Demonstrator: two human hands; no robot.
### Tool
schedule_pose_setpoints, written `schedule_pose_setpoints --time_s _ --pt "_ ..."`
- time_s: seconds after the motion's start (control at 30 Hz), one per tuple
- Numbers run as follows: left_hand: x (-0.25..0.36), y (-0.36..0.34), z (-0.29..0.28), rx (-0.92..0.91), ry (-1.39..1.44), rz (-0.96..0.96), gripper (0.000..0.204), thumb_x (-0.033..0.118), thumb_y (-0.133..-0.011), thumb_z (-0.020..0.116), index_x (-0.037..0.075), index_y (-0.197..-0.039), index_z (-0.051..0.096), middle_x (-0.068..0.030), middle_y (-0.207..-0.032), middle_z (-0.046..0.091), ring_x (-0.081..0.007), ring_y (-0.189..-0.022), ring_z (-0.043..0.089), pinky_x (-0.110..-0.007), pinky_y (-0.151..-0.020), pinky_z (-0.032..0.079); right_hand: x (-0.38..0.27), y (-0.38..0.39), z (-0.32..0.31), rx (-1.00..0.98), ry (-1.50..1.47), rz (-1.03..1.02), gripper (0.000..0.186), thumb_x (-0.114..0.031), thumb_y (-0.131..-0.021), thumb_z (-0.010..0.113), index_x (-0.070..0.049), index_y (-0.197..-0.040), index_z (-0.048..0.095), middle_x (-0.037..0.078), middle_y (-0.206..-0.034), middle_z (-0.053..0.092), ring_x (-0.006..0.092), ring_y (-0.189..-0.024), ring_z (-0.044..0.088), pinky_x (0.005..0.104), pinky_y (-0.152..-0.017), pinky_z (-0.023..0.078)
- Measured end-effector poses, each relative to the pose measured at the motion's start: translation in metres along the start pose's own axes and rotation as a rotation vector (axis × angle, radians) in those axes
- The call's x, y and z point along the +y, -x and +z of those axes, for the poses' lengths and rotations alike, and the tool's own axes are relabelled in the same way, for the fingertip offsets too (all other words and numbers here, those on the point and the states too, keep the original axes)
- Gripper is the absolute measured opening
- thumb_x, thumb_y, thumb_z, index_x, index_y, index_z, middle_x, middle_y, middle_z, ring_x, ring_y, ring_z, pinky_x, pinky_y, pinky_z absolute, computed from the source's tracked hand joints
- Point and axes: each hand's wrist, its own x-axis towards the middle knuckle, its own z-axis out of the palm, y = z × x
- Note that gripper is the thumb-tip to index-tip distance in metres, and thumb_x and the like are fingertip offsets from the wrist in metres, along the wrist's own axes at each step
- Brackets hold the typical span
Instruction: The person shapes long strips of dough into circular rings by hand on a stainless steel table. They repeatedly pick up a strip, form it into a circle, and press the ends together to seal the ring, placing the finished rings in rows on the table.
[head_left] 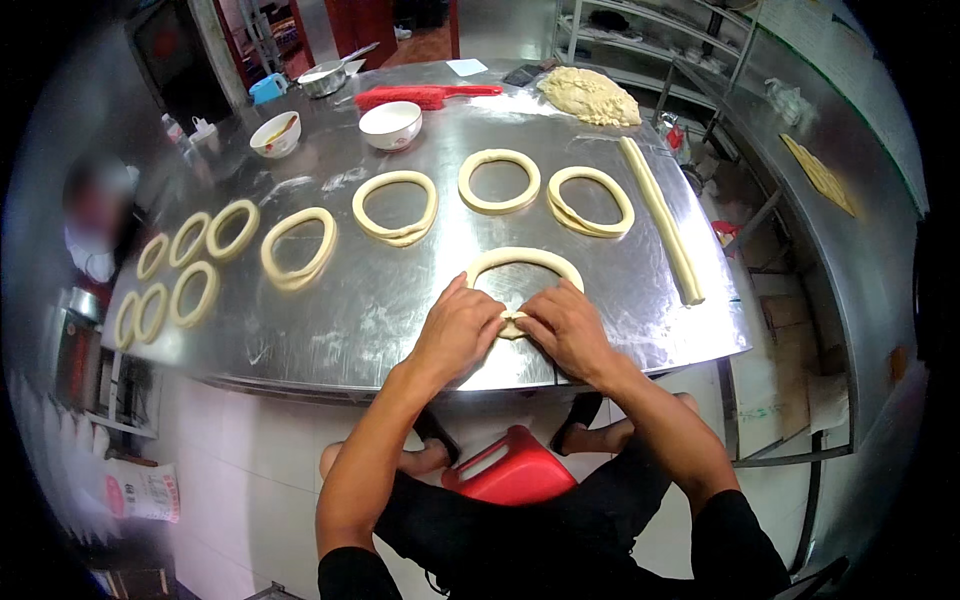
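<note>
A big shiny metal table point(400, 300) fills the middle of a kitchen, and it has flour dust on it. Both hands are at the near edge of the table. The left hand point(455, 335) and the right hand point(568, 328) meet at the ends of a dough ring point(525, 260), and the fingers of both hands pinch the two ends together. The ring lies flat on the table, with its arch pointing away from the person. Farther back lie many finished dough rings point(395, 207) in rows, running off to the left. A long dough rope point(662, 220) lies on the right side. A lump of dough point(590, 95) sits at the far end. Two white bowls point(390, 125) and a red tool point(420, 95) stand near the far edge. A red stool point(510, 470) is under the person.
</note>
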Motion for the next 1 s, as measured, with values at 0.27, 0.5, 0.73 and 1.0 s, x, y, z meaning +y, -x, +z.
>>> schedule_pose_setpoints --time_s 0.27,0.5,0.73,1.0 --pt "0.001 -0.012 0.005 -0.068 -0.084 0.126 0.011 0.003 -0.09 0.072 0.002 -0.1 0.075 -0.0152 -0.095 0.07 -0.0365 -0.099 0.067 -0.054 -0.113 0.046 0.005 0.004 0.014 0.084 0.151 -0.086 0.013 -0.02 -0.095 0.077 -0.009 -0.1 0.073 0.008 -0.094 0.069 0.031 -0.097 0.067 0.0552 -0.114 0.042" --pt "0.004 -0.014 -0.01 -0.174 -0.046 0.046 0.018 -0.001 -0.087 0.069 0.0 -0.105 0.074 -0.0174 -0.101 0.069 -0.0383 -0.104 0.065 -0.054 -0.115 0.045 -0.007 -0.002 0.005 0.057 0.087 -0.037 0.02 -0.019 -0.096 0.074 -0.008 -0.112 0.07 0.008 -0.097 0.066 0.0292 -0.098 0.066 0.0548 -0.117 0.04" --pt "-0.007 -0.01 0.001 -0.139 0.082 -0.01 0.021 0.005 -0.087 0.073 0.003 -0.109 0.074 -0.014 -0.111 0.071 -0.0363 -0.112 0.066 -0.057 -0.125 0.035 0.004 -0.005 0.007 0.071 0.05 -0.259 0.012 -0.014 -0.095 0.073 -0.008 -0.1 0.064 0.007 -0.092 0.064 0.0295 -0.097 0.066 0.0541 -0.114 0.045" --pt "0.01 -0.006 -0.015 -0.06 -0.106 -0.006 0.03 0.015 -0.088 0.078 0.004 -0.116 0.076 -0.0126 -0.118 0.073 -0.0339 -0.119 0.066 -0.059 -0.127 0.032 0.005 -0.001 0.003 -0.051 0.103 -0.103 0.024 -0.023 -0.094 0.076 -0.008 -0.113 0.072 0.008 -0.099 0.069 0.0292 -0.101 0.066 0.0534 -0.117 0.039"
